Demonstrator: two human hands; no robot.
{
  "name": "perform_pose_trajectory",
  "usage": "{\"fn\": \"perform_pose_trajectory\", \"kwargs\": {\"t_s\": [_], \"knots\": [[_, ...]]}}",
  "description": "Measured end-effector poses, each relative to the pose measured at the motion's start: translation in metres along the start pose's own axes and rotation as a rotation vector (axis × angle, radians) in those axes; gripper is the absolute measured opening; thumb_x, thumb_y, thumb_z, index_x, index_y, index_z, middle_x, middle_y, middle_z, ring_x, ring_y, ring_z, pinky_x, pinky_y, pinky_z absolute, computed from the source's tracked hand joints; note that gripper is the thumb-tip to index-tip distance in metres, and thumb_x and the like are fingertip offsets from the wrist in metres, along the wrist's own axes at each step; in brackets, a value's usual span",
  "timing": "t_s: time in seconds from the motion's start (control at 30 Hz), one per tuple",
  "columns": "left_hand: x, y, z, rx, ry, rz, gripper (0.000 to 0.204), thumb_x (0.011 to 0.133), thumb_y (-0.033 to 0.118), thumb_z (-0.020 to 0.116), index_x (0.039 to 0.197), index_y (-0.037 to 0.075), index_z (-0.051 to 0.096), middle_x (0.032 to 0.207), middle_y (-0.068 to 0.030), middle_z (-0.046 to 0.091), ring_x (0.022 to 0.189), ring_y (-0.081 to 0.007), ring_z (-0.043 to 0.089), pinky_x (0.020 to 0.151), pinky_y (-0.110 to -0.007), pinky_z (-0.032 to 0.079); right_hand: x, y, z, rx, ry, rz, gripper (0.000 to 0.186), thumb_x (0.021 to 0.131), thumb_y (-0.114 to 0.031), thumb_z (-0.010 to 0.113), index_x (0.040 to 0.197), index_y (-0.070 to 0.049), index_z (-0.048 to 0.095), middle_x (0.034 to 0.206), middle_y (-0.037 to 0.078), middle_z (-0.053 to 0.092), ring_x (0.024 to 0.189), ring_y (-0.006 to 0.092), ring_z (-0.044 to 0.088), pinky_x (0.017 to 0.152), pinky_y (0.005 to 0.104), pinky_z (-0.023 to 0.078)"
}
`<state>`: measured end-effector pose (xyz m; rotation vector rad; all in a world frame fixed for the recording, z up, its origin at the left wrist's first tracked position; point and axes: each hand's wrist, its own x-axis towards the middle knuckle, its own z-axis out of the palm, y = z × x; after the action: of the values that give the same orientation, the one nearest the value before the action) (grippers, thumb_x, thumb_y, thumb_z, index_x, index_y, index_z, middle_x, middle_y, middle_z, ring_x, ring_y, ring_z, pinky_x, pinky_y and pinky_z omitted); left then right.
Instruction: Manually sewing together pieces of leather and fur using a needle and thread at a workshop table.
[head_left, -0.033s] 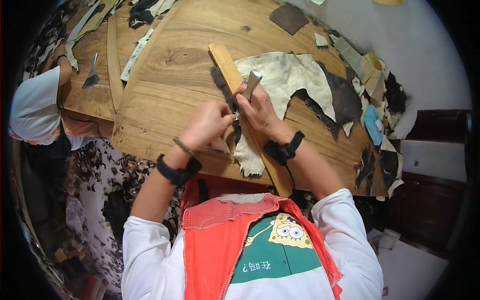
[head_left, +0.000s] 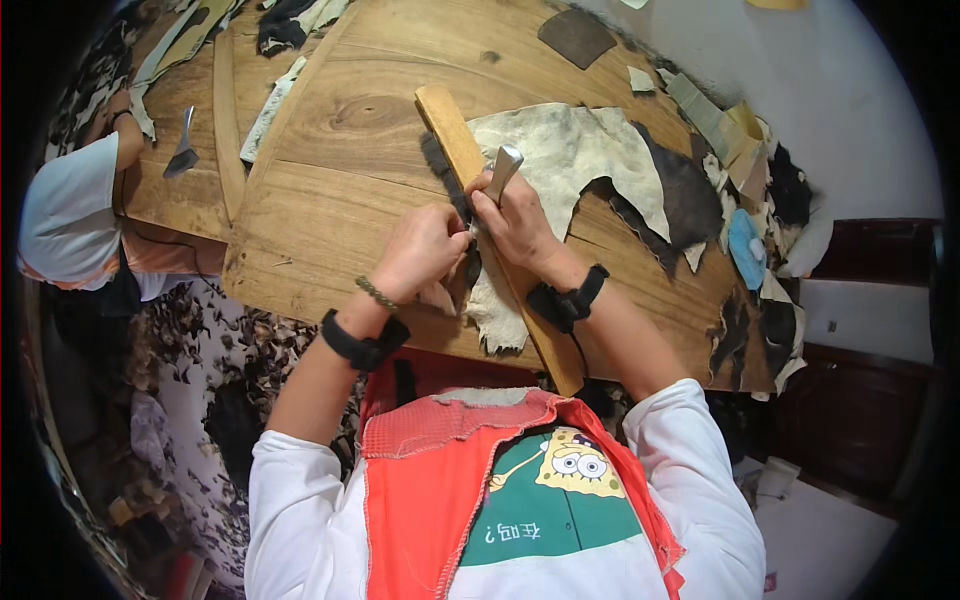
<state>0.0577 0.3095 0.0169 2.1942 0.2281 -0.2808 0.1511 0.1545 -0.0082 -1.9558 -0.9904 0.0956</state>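
Observation:
A cream hide [head_left: 555, 135] with dark fur on its underside lies on the wooden table, and a long wooden strip [head_left: 455, 135] crosses it at a slant. My right hand [head_left: 520, 215] rests on the strip, closed around the metal handle of a tool [head_left: 506, 165]; its working end is hidden. Just left of the strip, my left hand [head_left: 420, 245] is closed in a pinch at the hide's dark fur edge [head_left: 440, 165]. What lies between its fingertips is mostly covered. The hide's ragged near end [head_left: 497, 315] shows below my hands.
A flat-bladed metal tool [head_left: 182, 158] lies at the left, near another person's arm [head_left: 128, 140]. A brown leather piece [head_left: 577, 38] lies at the far side. Hide scraps and a blue mask [head_left: 745, 248] crowd the right edge. Fur scraps [head_left: 270, 345] litter the floor.
My left hand and wrist have shifted slightly to the right, with the fingers still pinched. My right hand, the wooden strip and the hide stay nearly in place.

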Motion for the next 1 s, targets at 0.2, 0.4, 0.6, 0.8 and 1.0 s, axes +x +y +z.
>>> {"fn": "perform_pose_trajectory", "kwargs": {"t_s": [0.2, 0.4, 0.6, 0.8, 1.0], "knots": [[0.013, -0.008, 0.036, 0.04, 0.232, -0.026, 0.022, 0.085, 0.024, 0.067, 0.084, 0.002, 0.069, 0.081, -0.0203, 0.068, 0.078, -0.0371, 0.067, 0.069, -0.045, 0.052, -0.021, -0.004, 0.005, -0.139, 0.034, -0.011, 0.008, 0.09, -0.008, 0.059, 0.096, -0.002, 0.06, 0.087, 0.02, 0.061, 0.079, 0.0389, 0.063, 0.07, 0.0437, 0.051], [0.01, -0.003, 0.045, 0.17, 0.307, 0.069, 0.013, 0.086, 0.016, 0.06, 0.088, 0.004, 0.064, 0.084, -0.0206, 0.067, 0.081, -0.0415, 0.065, 0.069, -0.049, 0.051, -0.011, 0.0, 0.022, -0.272, 0.132, 0.047, 0.013, 0.091, -0.015, 0.061, 0.097, -0.003, 0.061, 0.079, 0.018, 0.064, 0.07, 0.0394, 0.065, 0.06, 0.0464, 0.052], [0.006, -0.007, 0.042, 0.062, 0.323, 0.126, 0.011, 0.088, 0.014, 0.061, 0.09, 0.003, 0.06, 0.089, -0.0182, 0.063, 0.084, -0.0401, 0.063, 0.07, -0.049, 0.049, -0.02, -0.005, 0.013, -0.177, 0.118, 0.06, 0.012, 0.092, -0.014, 0.06, 0.095, -0.003, 0.061, 0.079, 0.019, 0.064, 0.072, 0.0398, 0.065, 0.062, 0.0467, 0.051], [-0.036, 0.011, 0.02, -0.125, 0.352, 0.467, 0.008, 0.087, 0.001, 0.063, 0.088, 0.001, 0.056, 0.078, -0.0087, 0.054, 0.076, -0.0212, 0.055, 0.069, -0.032, 0.044, -0.094, -0.028, -0.021, -0.158, -0.012, 0.081, 0.01, 0.091, -0.011, 0.06, 0.095, -0.002, 0.061, 0.08, 0.021, 0.063, 0.073, 0.0405, 0.064, 0.064, 0.0463, 0.05], [-0.065, 0.021, -0.035, -0.542, 0.454, 0.281, 0.004, 0.09, 0.002, 0.062, 0.093, 0.003, 0.059, 0.088, -0.0075, 0.062, 0.078, -0.0217, 0.058, 0.072, -0.032, 0.047, -0.157, -0.046, -0.054, -0.059, -0.162, 0.167, 0.009, 0.089, -0.01, 0.059, 0.091, -0.002, 0.064, 0.097, 0.018, 0.059, 0.09, 0.0346, 0.06, 0.077, 0.0406, 0.048]]}}
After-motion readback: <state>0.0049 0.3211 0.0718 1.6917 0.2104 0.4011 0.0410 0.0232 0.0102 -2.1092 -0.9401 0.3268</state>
